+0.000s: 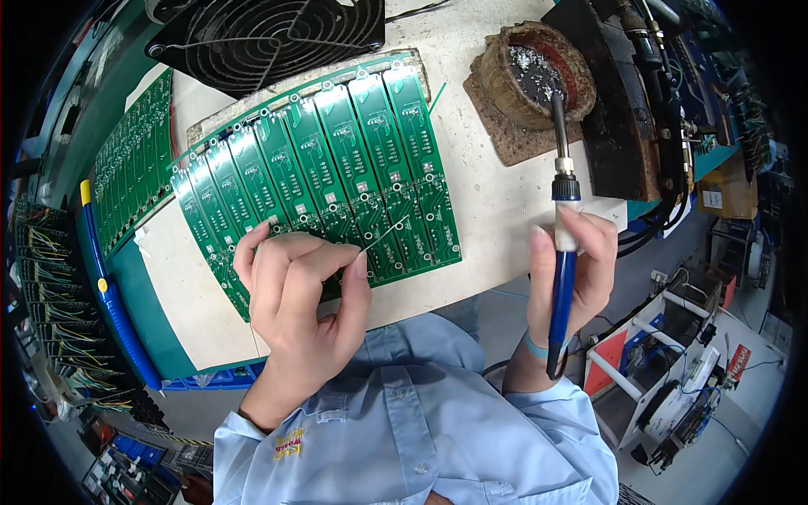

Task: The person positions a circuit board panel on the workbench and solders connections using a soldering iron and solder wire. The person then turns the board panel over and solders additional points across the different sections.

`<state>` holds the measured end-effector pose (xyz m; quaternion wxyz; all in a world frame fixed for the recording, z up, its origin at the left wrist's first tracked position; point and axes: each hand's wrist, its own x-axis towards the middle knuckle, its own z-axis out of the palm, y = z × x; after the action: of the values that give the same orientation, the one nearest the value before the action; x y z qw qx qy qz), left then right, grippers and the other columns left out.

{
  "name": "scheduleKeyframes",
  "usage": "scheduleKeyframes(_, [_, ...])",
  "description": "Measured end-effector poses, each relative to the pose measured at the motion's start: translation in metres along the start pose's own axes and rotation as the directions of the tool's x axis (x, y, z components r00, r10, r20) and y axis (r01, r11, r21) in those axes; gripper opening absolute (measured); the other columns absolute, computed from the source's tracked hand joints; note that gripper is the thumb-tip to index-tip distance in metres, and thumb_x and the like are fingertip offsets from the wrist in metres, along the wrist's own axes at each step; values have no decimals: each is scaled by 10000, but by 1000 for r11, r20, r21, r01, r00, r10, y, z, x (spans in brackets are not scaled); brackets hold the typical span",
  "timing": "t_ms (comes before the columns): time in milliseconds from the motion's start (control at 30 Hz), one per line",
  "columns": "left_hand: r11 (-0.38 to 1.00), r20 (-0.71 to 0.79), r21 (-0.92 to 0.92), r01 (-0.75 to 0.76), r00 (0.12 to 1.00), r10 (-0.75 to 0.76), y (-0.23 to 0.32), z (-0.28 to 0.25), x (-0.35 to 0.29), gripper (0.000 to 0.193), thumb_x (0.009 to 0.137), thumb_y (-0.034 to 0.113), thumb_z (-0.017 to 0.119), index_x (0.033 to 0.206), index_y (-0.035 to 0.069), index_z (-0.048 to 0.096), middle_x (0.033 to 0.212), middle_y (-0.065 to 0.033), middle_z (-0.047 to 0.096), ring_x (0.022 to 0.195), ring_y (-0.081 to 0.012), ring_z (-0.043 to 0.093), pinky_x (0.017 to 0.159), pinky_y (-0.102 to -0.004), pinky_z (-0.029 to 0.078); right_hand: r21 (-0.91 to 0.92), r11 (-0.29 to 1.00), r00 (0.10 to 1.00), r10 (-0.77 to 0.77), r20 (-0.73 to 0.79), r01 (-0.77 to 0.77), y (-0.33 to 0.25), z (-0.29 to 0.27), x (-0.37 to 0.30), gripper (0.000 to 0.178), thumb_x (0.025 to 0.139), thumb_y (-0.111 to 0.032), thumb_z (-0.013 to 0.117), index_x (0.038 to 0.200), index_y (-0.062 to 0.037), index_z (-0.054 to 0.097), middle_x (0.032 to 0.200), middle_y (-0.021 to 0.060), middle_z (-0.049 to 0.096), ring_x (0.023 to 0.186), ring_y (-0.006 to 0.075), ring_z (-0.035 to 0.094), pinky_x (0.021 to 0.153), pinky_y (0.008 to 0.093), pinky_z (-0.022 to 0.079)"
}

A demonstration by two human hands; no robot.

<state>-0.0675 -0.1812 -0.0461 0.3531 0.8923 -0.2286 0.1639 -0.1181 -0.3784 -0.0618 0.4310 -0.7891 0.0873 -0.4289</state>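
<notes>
My left hand (pixel 307 295) is over the lower edge of a green circuit board panel (pixel 324 156), made of several long boards side by side. Between its thumb and forefinger it pinches a thin solder wire (pixel 389 232), which slants up to the right above the panel. My right hand (pixel 581 261) grips a blue-handled soldering iron (pixel 565 189). The iron's metal tip reaches into a round, crusted bowl (pixel 513 88) with silvery solder bits inside. The bowl rests on a brown square pad (pixel 518 147).
A black fan with a wire guard (pixel 278 38) stands behind the panel. Another green board panel (pixel 130 160) and a blue solder sucker with yellow ends (pixel 118 307) lie on the left. Bundled wires (pixel 59 311) are at the far left; a dark metal block (pixel 610 109) is beside the bowl.
</notes>
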Motion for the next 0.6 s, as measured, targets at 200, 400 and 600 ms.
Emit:
scheduleKeyframes(200, [1000,-12,1,9,1000,-9,1,-2,-1,172,661,-8,633,792,88,575,726,-13,525,674,-153,471,930,-400,307,174,969,985,171,30,-173,1,-16,0,173,785,-100,478,937,-61,552,838,72,500,746,153,455,720,278,367])
scheduleKeyframes(400, [1000,-22,-27,0,1000,0,2,-3,-1,156,668,-5,620,783,88,568,724,-15,526,674,-159,470,937,-397,299,520,852,994,96,-47,-58,15,-67,10,147,832,-144,437,904,-68,540,628,17,426,610,124,454,725,247,409])
scheduleKeyframes(600, [997,-30,-79,-16,999,14,10,-7,1,121,685,-9,600,760,73,551,710,-35,515,670,-172,461,965,-401,284,209,978,861,107,-498,-1,8,-115,74,118,847,-162,471,827,-60,526,585,6,456,532,78,427,589,210,381])
